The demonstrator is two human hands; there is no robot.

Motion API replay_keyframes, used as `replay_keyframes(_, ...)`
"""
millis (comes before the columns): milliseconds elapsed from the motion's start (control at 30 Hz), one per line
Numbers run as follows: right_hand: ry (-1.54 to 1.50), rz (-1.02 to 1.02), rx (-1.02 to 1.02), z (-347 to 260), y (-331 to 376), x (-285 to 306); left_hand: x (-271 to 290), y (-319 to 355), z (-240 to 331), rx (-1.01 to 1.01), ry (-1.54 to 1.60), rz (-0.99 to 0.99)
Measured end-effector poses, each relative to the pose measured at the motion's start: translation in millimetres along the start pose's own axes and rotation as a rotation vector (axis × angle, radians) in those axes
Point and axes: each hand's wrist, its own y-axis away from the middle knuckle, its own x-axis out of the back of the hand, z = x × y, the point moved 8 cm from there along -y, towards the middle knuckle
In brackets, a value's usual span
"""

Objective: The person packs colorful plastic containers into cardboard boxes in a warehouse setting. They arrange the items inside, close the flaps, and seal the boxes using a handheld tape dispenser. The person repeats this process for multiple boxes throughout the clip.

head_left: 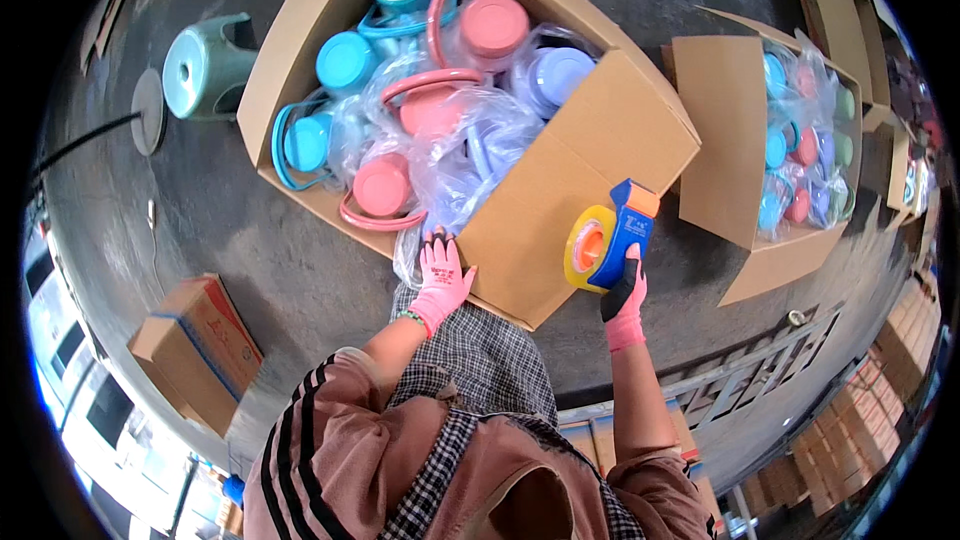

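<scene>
In front of me stands a large open cardboard box (pixel 570 190) filled with bottles or jugs in clear plastic bags, their round lids turquoise, pink (pixel 494 26) and lilac. One near flap is folded outward. My left hand (pixel 441 275), in a pink glove with dark fingertips, lies with fingers stretched at the box's near edge, against the plastic bag (pixel 470 155). My right hand (pixel 627 295), gloved the same way, is closed round a blue tape dispenser (pixel 630 235) with an orange part and a yellow tape roll. The dispenser is held over the folded flap.
At the right, another open box (pixel 725 140) holds similar bagged containers. A green plastic stool (pixel 205 70) stands at the left beside a round stand base (pixel 149 112). A taped carton (pixel 195 350) sits at the lower left. Cartons (pixel 850 430) are stacked at the lower right beyond a metal frame (pixel 750 370).
</scene>
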Motion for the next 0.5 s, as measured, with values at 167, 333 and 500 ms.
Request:
replay_keyframes(167, -0.017, -0.077, 0.020, 1.0, 32.3, -35.8, 53.7, 25.3, -68.1, 0.141, 0.174, 0.004)
replay_keyframes(333, -0.117, -0.143, -0.038, 22.2, 53.4, -60.7, -19.4, 49.5, -103.7, 0.694, 0.926, -0.524)
replay_keyframes(500, -0.117, -0.122, -0.018, 10.4, 72.2, -43.6, 20.1, 0.1, -63.5, 0.480, 0.804, -0.631)
